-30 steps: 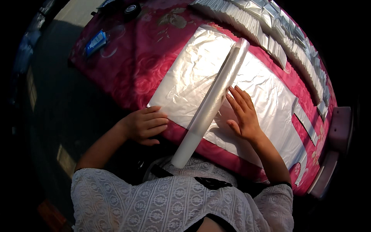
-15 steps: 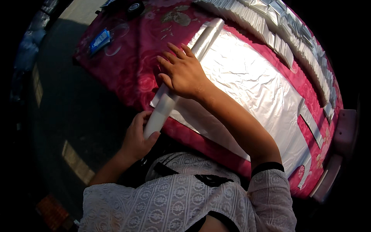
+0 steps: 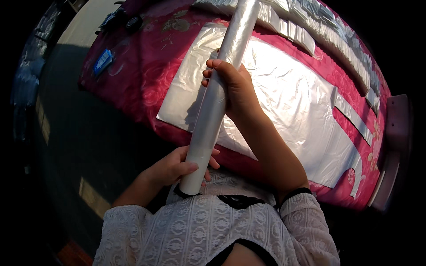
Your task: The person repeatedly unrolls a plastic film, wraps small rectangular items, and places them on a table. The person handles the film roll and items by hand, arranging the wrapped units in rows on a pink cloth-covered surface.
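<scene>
In the head view, the left hand (image 3: 174, 167) wraps around the lower end of a long roll of clear plastic film (image 3: 217, 95), thumb across the front and fingers curled behind it, where most of them are hidden. The right hand (image 3: 235, 86) grips the same roll higher up, near its middle; its fingertips curl around the left side of the tube, and the palm is out of sight behind the knuckles. The roll is lifted off the surface (image 3: 146, 66) and slants from the person's chest up toward the top edge, where its far end is cut off. Its bottom end hides against the white lace top (image 3: 191, 230). Beneath it a flat, crinkled plastic sheet (image 3: 293, 102) lies spread on the pink flowered cloth, partly covered by the roll and the right forearm. Stacked folded bags (image 3: 328, 31) line the far edge, blurred by the lens. A small blue object (image 3: 103, 61) near the left corner is too small to identify.
</scene>
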Available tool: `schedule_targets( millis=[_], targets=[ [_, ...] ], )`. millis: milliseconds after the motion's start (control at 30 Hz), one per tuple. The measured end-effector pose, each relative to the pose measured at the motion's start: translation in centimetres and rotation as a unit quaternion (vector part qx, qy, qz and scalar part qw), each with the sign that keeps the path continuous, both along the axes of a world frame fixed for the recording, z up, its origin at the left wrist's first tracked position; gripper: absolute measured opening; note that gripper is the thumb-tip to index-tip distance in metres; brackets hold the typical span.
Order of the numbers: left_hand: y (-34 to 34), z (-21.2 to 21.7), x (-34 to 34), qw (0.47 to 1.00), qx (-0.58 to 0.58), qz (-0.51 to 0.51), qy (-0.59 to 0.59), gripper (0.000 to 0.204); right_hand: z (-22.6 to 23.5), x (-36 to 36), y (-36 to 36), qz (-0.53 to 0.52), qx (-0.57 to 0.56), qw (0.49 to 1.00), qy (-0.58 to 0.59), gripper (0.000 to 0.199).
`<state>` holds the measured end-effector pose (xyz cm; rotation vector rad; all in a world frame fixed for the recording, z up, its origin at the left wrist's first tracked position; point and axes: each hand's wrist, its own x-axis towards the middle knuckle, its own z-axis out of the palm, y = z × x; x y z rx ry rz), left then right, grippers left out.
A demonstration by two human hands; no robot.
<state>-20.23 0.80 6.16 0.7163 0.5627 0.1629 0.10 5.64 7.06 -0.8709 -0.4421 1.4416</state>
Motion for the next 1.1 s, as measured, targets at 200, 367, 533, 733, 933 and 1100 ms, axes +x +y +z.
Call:
schedule_targets(
  millis=[200,367,533,733,933,1100],
  targets=[
    [-0.3,-0.9,2.4,0.993,-0.035,-0.081,-0.084,0.06,1.4,2.3,-4.0,-0.11,0.076,0.991,0.021,0.063],
    [-0.2,-0.9,3.8,0.996,0.0,-0.092,-0.015,0.083,0.9,3.5,-7.4,-0.17,0.055,0.984,0.009,0.065],
    [-1.8,-1.2,5.4,0.977,0.198,-0.044,0.059,0.062,-1.5,2.5,-9.3,-0.165,0.018,0.986,0.003,0.067],
    [-2.4,-2.4,4.6,0.967,0.174,-0.11,0.148,0.054,-3.6,4.9,-9.4,-0.198,-0.013,0.98,-0.006,0.065],
    [-3.2,-3.0,1.2,0.955,0.148,-0.16,0.202,0.054,-4.1,15.0,-10.4,-0.328,-0.019,0.943,-0.043,0.043],
    [-3.8,-2.7,0.2,0.919,0.258,-0.171,0.246,0.041,-4.8,18.8,-12.7,-0.244,-0.061,0.954,-0.163,0.026]
  ],
)
